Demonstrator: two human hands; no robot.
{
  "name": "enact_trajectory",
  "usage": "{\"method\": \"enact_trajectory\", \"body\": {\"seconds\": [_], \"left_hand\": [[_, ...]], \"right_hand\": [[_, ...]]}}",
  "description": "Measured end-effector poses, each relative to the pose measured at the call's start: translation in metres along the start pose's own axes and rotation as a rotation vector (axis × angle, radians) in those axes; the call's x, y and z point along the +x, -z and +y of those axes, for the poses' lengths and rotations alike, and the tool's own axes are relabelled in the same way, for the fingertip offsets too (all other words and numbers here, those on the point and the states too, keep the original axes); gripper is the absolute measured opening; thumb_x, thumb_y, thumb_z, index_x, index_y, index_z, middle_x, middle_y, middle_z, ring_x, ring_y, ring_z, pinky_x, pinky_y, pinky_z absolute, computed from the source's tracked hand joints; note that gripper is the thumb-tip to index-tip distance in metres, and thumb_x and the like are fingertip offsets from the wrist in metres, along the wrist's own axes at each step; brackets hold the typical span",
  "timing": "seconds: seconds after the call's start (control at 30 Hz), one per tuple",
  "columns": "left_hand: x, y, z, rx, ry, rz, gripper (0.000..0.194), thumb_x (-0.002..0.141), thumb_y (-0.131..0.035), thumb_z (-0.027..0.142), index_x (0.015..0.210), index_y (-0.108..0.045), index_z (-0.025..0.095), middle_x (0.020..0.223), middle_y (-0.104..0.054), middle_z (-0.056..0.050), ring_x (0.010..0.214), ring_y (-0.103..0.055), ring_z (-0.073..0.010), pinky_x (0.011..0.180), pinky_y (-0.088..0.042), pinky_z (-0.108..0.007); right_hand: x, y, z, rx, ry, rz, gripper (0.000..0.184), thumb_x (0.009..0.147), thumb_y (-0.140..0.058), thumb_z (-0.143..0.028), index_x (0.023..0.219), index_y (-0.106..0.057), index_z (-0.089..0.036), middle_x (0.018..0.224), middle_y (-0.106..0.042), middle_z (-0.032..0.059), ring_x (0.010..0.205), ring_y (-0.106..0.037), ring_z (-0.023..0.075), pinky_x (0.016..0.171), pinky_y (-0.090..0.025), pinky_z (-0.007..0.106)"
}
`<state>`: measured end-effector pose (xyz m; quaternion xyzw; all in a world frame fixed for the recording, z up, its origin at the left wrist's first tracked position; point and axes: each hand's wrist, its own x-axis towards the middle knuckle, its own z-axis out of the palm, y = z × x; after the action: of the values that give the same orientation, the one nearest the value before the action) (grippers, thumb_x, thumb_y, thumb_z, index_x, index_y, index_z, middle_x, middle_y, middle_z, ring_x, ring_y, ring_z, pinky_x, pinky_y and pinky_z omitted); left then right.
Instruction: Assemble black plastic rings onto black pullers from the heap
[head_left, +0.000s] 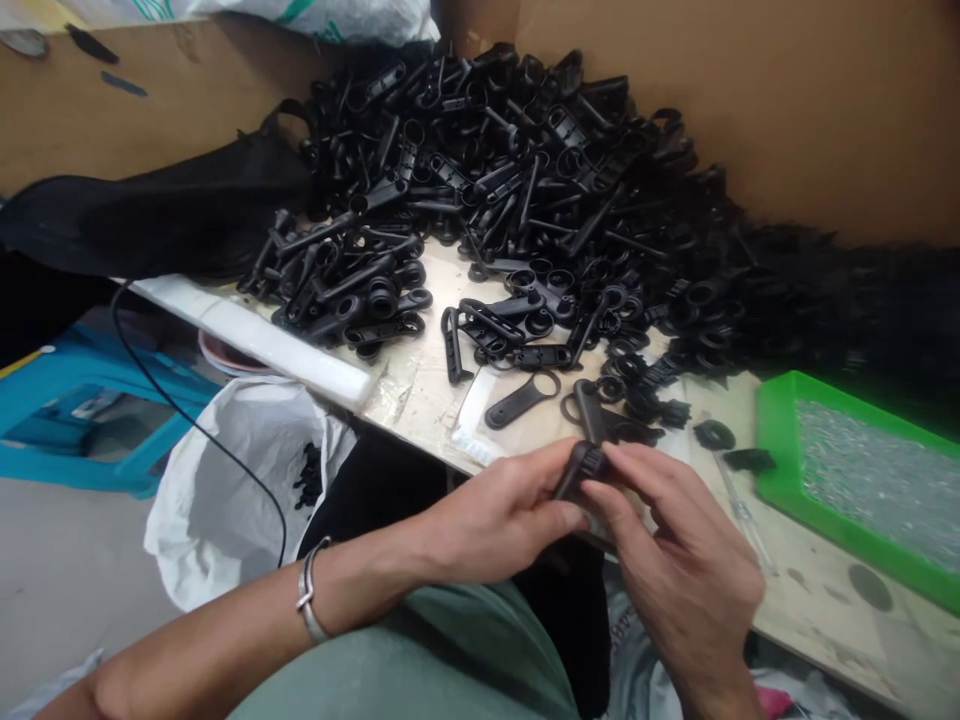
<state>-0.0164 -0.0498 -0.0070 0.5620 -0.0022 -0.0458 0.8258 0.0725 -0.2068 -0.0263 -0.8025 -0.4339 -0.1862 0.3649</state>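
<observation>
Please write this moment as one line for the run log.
left hand: holds black part | right hand: on same part | beyond: heap of black parts | right: green tray

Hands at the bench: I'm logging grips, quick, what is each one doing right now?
Left hand: closed on the black plastic part.
Right hand: fingers closed on the same part.

The only view, a head camera, looks forward and steeply down from above the person's green-clad lap (420, 655), near both hands, across the worktable (405, 400) to the cardboard wall (787, 110) behind it
</observation>
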Motion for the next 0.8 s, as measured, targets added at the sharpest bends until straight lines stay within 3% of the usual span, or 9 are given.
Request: {"method": "enact_trajectory", "body": {"seconds": [0.13, 0.23, 0.33, 0.43, 0.53, 0.6, 0.7, 0.8], "left_hand": [[-0.002, 0.002, 0.003, 0.373, -0.018, 0.047, 0.03, 0.094, -0.052, 0.017, 0.124, -0.055, 0.017, 0.091, -0.056, -0.001, 0.08, -0.051, -0.0146, 0.074, -0.046, -0.028], [-0.002, 0.005, 0.002, 0.347, -0.037, 0.06, 0.022, 0.097, -0.053, 0.023, 0.118, -0.058, 0.017, 0.089, -0.055, 0.0, 0.081, -0.052, -0.0131, 0.075, -0.046, -0.026], [-0.004, 0.008, 0.0, 0.243, 0.043, 0.091, 0.02, 0.098, -0.054, 0.03, 0.11, -0.063, 0.017, 0.086, -0.058, 0.0, 0.079, -0.055, -0.012, 0.071, -0.048, -0.023], [-0.009, 0.01, 0.001, 0.276, 0.087, 0.11, 0.024, 0.1, -0.051, 0.033, 0.113, -0.065, 0.019, 0.088, -0.064, -0.001, 0.077, -0.06, -0.0114, 0.069, -0.05, -0.021], [-0.015, 0.007, 0.001, 0.358, 0.001, 0.011, 0.036, 0.104, -0.044, 0.037, 0.134, -0.056, 0.022, 0.085, -0.066, -0.001, 0.07, -0.062, -0.0101, 0.068, -0.052, -0.02], [-0.016, 0.004, -0.001, 0.412, -0.063, -0.038, 0.041, 0.105, -0.039, 0.038, 0.142, -0.05, 0.021, 0.08, -0.065, 0.0, 0.06, -0.059, -0.0081, 0.06, -0.05, -0.018], [-0.014, 0.0, -0.001, 0.529, -0.179, 0.013, 0.039, 0.106, -0.037, 0.032, 0.139, -0.05, 0.018, 0.077, -0.066, 0.001, 0.053, -0.055, -0.0065, 0.055, -0.046, -0.017], [-0.009, 0.0, 0.004, 0.669, -0.286, 0.076, 0.034, 0.105, -0.039, 0.024, 0.138, -0.048, 0.017, 0.078, -0.07, 0.001, 0.06, -0.062, -0.0073, 0.06, -0.048, -0.016]], "right_hand": [[0.005, 0.0, -0.009, 0.018, 0.01, 0.009, 0.016, 0.095, -0.068, -0.017, 0.111, -0.068, -0.016, 0.103, -0.069, 0.0084, 0.095, -0.067, 0.0179, 0.085, -0.058, 0.028], [0.001, 0.004, -0.011, 0.073, -0.014, -0.042, 0.018, 0.096, -0.066, -0.017, 0.113, -0.069, -0.018, 0.106, -0.068, 0.0074, 0.096, -0.067, 0.0174, 0.086, -0.059, 0.027], [-0.006, 0.014, -0.006, 0.297, -0.159, -0.209, 0.025, 0.096, -0.067, -0.022, 0.12, -0.07, -0.027, 0.121, -0.067, 0.0041, 0.102, -0.07, 0.0172, 0.086, -0.061, 0.025], [-0.008, 0.024, 0.0, 0.453, -0.354, -0.267, 0.032, 0.096, -0.067, -0.028, 0.128, -0.067, -0.032, 0.112, -0.073, 0.0003, 0.083, -0.073, 0.0139, 0.073, -0.062, 0.02], [-0.002, 0.029, -0.003, 0.487, -0.366, -0.356, 0.019, 0.098, -0.063, -0.04, 0.102, -0.075, -0.026, 0.073, -0.07, -0.0037, 0.052, -0.063, 0.0101, 0.052, -0.054, 0.015], [0.003, 0.027, -0.011, 0.486, -0.336, -0.4, 0.032, 0.099, -0.059, -0.041, 0.076, -0.071, -0.022, 0.057, -0.061, -0.0047, 0.045, -0.056, 0.0091, 0.046, -0.047, 0.015], [0.006, 0.018, -0.026, 0.451, -0.395, -0.337, 0.045, 0.102, -0.054, -0.039, 0.062, -0.059, -0.021, 0.044, -0.05, -0.0061, 0.036, -0.046, 0.0073, 0.039, -0.038, 0.015], [0.015, 0.013, -0.029, 0.464, -0.441, -0.316, 0.047, 0.103, -0.05, -0.041, 0.061, -0.055, -0.021, 0.044, -0.05, -0.0055, 0.035, -0.046, 0.0081, 0.037, -0.037, 0.017]]}}
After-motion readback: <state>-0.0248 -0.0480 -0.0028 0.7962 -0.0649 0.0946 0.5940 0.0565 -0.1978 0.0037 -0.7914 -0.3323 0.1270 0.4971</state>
